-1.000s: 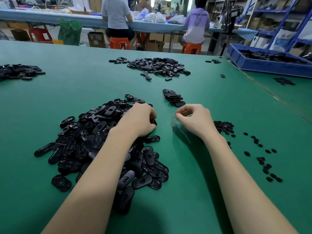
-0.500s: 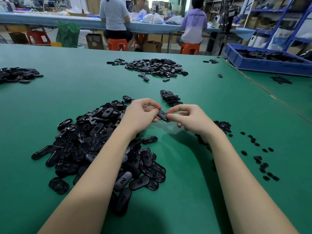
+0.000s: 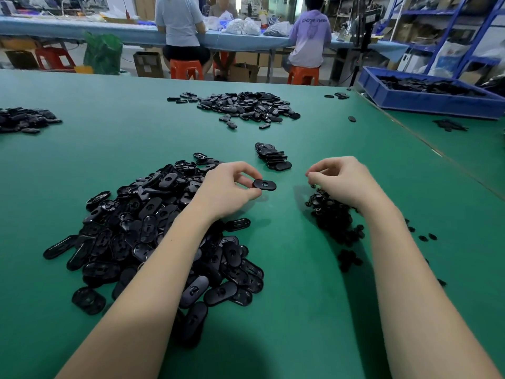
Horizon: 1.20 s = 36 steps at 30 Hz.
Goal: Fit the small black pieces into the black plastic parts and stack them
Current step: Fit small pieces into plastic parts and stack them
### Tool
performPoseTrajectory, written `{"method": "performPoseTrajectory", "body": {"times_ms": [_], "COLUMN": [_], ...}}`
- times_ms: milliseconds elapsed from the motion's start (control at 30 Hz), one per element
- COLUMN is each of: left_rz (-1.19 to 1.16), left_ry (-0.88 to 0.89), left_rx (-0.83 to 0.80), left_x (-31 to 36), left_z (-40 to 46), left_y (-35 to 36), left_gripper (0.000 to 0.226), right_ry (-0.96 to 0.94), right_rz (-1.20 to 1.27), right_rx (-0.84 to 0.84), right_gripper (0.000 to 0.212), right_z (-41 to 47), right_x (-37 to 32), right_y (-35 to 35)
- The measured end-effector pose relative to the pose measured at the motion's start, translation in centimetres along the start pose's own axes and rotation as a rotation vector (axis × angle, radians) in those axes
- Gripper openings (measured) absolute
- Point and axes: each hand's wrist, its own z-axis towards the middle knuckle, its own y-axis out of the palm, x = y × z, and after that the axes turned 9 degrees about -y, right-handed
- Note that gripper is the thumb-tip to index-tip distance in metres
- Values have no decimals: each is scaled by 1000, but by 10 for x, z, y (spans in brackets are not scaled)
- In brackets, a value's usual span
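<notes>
While the left hand (image 3: pixel 226 190) hovers over the green table (image 3: pixel 131 149), its thumb and forefinger pinch one black plastic part (image 3: pixel 264 184) by the near end, with the rest of the part projecting toward the right hand (image 3: pixel 343 180). This held part is a flat, elongated oval with rounded ends, matte black, and shows a small recess near its centre. Directly beneath and behind the left wrist lies the large loose pile of parts (image 3: pixel 153 231) of the same shape, some face up and some showing a moulded inner rim. Just beyond the left fingertips, a short stack of parts (image 3: pixel 273 158) rests on the table, leaning slightly. The right hand is held apart from the left, fingers curled inward with thumb and forefinger tips pressed together; whether a piece is gripped between them cannot be determined. Under and just behind the right hand sits the heap of small black pieces (image 3: pixel 332 214), far smaller than the parts, with a few strays scattered outboard of the right forearm.
</notes>
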Motion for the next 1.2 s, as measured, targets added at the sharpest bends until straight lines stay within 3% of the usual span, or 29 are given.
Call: {"method": "performPoseTrajectory", "body": {"times_ms": [233, 500, 567, 700, 767, 1200], "left_rz": [45, 46, 55, 73, 88, 99], "left_ry": [1, 1, 8, 37, 73, 187], "left_rx": [17, 20, 21, 50, 61, 47], "left_x": [-1, -1, -1, -1, -1, 2], "left_z": [0, 1, 1, 0, 0, -3], "left_y": [1, 0, 0, 1, 1, -1], "left_gripper": [18, 18, 18, 19, 19, 23], "right_ry": [32, 27, -27, -122, -138, -105], "right_rz": [-305, -473, -417, 33, 126, 187], "right_rx": [-188, -195, -183, -150, -179, -173], "right_gripper": [3, 2, 7, 12, 10, 5], "right_z": [-2, -3, -3, -3, -4, -4], "right_x": [6, 2, 0, -15, -25, -31], "right_y": [1, 6, 7, 19, 27, 42]}}
